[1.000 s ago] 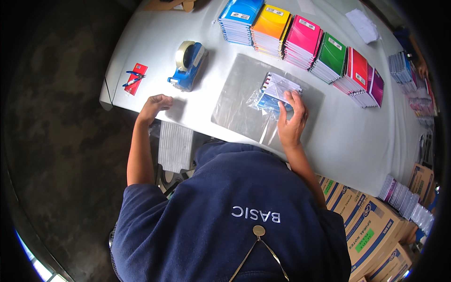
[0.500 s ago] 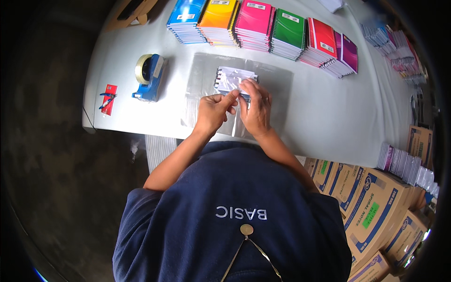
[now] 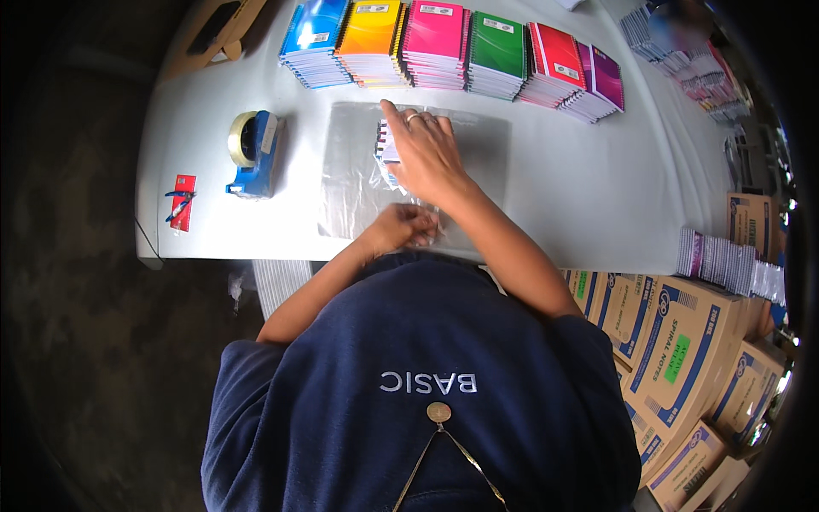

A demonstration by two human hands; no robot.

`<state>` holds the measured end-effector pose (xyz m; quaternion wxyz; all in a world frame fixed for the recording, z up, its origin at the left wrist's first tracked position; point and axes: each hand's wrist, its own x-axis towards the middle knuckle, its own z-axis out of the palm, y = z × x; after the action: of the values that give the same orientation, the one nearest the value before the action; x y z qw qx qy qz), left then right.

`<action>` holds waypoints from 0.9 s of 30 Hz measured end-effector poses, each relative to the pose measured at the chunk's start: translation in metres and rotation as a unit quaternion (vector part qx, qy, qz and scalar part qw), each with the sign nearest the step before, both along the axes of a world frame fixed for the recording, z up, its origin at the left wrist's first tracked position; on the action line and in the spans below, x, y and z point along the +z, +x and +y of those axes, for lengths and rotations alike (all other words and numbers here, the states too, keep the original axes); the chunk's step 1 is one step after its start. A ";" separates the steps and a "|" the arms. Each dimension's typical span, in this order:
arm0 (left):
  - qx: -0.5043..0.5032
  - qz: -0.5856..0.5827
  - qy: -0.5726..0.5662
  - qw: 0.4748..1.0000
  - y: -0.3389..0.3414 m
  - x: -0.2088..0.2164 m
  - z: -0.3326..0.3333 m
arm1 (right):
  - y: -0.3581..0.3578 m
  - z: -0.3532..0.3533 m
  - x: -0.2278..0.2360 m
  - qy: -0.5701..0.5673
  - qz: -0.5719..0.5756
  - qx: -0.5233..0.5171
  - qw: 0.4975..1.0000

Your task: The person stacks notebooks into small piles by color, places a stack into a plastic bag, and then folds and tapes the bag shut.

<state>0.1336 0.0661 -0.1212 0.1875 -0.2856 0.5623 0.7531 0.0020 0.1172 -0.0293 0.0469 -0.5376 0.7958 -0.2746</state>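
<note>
A small stack of spiral notebooks (image 3: pixel 383 152), pale on top with a dark coil along its left side, sits on clear plastic film (image 3: pixel 345 200) spread over the table. My right hand (image 3: pixel 426 158) lies across this stack, fingers stretched toward its far side, hiding most of it. Nearer my body, at the table's front edge, my left hand (image 3: pixel 401 228) is closed with curled fingers. A shiny bit shows at its fingertips, but I cannot make out what it grips.
Behind the film stand notebook piles in blue (image 3: pixel 314 30), yellow, pink, green (image 3: pixel 497 47), red and purple. To the left are a blue tape dispenser (image 3: pixel 254 158) and a red card (image 3: pixel 182 205) with a blue tool on it. Cardboard boxes (image 3: pixel 682 358) are piled at the right.
My hands have parted from their pinch over the stack. The right one has gone forward and flattened across it; the left has drawn back toward my body. The whole view has shifted slightly.
</note>
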 end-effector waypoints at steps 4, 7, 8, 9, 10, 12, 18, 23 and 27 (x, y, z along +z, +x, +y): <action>0.012 0.066 0.026 0.997 0.008 0.032 -0.015 | -0.019 0.011 0.003 -0.220 -0.361 0.001 0.906; 0.224 0.255 -0.019 0.940 0.016 0.014 -0.061 | -0.028 0.039 0.005 -0.206 -0.469 0.016 0.858; 0.244 0.335 -0.034 0.910 0.005 0.033 -0.071 | -0.032 0.046 -0.011 -0.178 -0.433 0.011 0.884; 0.258 0.312 -0.091 0.910 -0.002 0.062 -0.069 | -0.034 0.051 -0.024 -0.147 -0.394 0.005 0.907; 0.195 0.262 -0.162 0.931 -0.006 0.059 -0.078 | -0.031 0.048 -0.030 -0.150 -0.392 0.031 0.907; 0.137 0.269 -0.297 0.906 -0.012 0.058 -0.070 | -0.020 0.033 -0.040 -0.158 -0.388 0.075 0.905; 0.052 0.346 -0.461 0.816 -0.031 0.081 -0.083 | -0.001 -0.004 -0.036 -0.306 -0.339 -0.010 0.890; 0.109 0.398 -0.518 0.750 -0.037 0.086 -0.092 | -0.017 0.003 -0.030 -0.379 -0.358 0.046 0.852; 0.147 0.353 -0.383 0.841 -0.016 0.069 -0.090 | -0.027 0.034 -0.054 -0.346 -0.478 0.057 0.805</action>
<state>0.1179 -0.0243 -0.0525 -0.2608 -0.1290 0.7856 0.5461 -0.0254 0.1514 -0.0834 0.2482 -0.3635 0.4927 -0.7507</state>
